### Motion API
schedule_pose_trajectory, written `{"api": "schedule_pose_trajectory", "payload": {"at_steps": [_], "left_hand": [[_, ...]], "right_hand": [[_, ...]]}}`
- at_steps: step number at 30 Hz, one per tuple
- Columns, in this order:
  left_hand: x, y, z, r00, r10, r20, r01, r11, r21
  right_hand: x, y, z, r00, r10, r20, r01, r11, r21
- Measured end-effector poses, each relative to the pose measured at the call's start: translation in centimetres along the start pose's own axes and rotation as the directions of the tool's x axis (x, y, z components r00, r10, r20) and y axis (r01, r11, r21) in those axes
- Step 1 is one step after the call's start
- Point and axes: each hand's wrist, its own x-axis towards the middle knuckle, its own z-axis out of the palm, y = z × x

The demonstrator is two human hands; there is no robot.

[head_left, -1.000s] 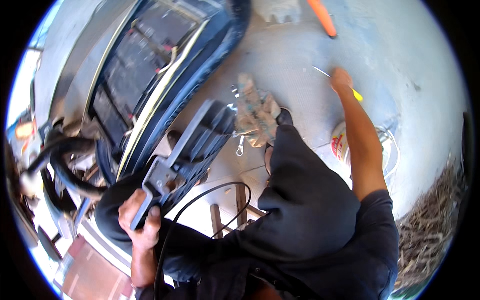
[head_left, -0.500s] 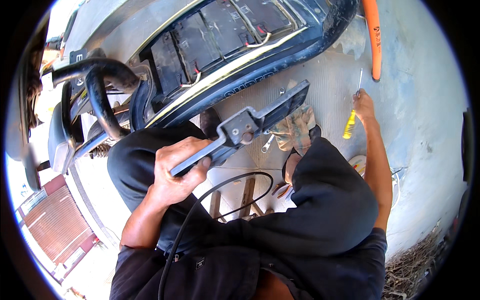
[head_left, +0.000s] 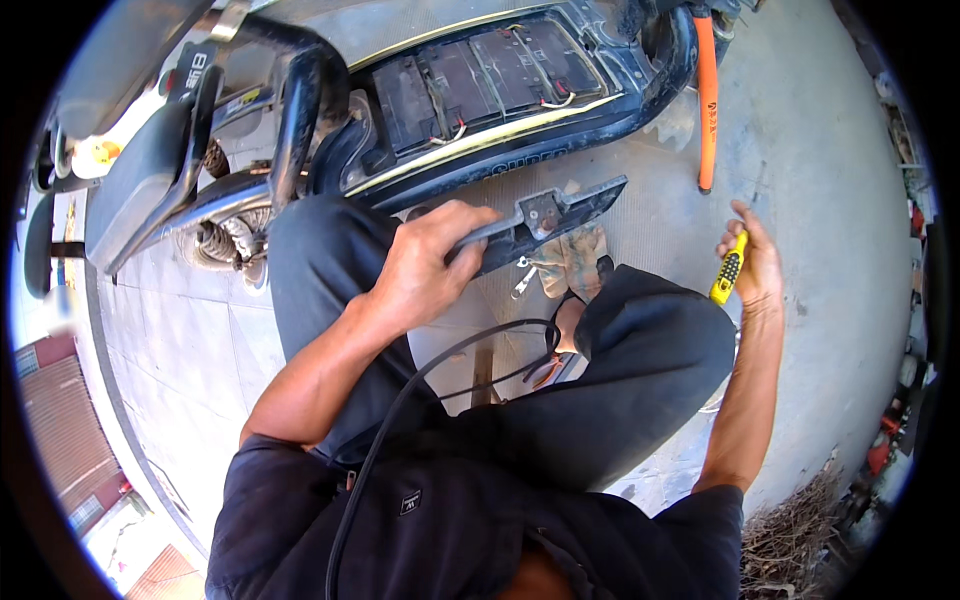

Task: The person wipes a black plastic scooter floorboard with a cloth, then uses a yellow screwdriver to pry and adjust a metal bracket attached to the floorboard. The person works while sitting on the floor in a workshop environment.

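My left hand (head_left: 428, 262) grips one end of a long dark bracket-like panel (head_left: 590, 204), with a raised middle section and a screw hole. It is held tilted above my legs, in front of the vehicle's frame. Out to the right, my right hand (head_left: 760, 268) has its fingers around a screwdriver (head_left: 731, 268) with a yellow and black handle; its shaft is a faint blur pointing up. Beyond the panel lies an open compartment holding several dark batteries (head_left: 465, 82) with red and white wires. A camouflage cloth (head_left: 572, 262) and a wrench (head_left: 522, 284) lie under the panel.
An orange tube-like leg (head_left: 707, 110) stands on the floor at the far right. The vehicle's black tubular bar (head_left: 297, 130) and grey seat-like part (head_left: 143, 180) fill the left. A black cable (head_left: 385, 440) loops across my lap. Dry brushwood (head_left: 790, 540) lies lower right.
My right hand has turned the screwdriver, shifting from the shaft to the handle. My left hand has moved the panel slightly right and away. The view has shifted, showing more of the vehicle's left side.
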Motion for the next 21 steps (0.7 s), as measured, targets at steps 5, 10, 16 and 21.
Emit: {"api": "schedule_pose_trajectory", "payload": {"at_steps": [5, 10, 16, 21], "left_hand": [[-2.0, -1.0, -0.3, 0.999, -0.014, -0.036, 0.016, 0.998, 0.061], [-3.6, -1.3, 0.0, 0.997, -0.006, -0.071, 0.012, 0.996, 0.092], [-7.5, -1.1, 0.4, 0.985, -0.037, -0.166, 0.062, 0.988, 0.144], [-8.4, -0.6, 0.2, 0.993, -0.01, -0.114, 0.041, 0.961, 0.272]], "right_hand": [[-4.8, 0.8, 5.3, 0.995, 0.092, 0.024, -0.071, 0.887, -0.456], [-6.9, 0.0, 2.4, 0.998, 0.055, 0.012, -0.031, 0.715, -0.699], [-15.7, -3.8, 7.8, 0.91, -0.394, 0.131, 0.275, 0.335, -0.901], [-22.9, -6.7, 10.4, 0.618, -0.727, 0.297, 0.554, 0.135, -0.822]]}}
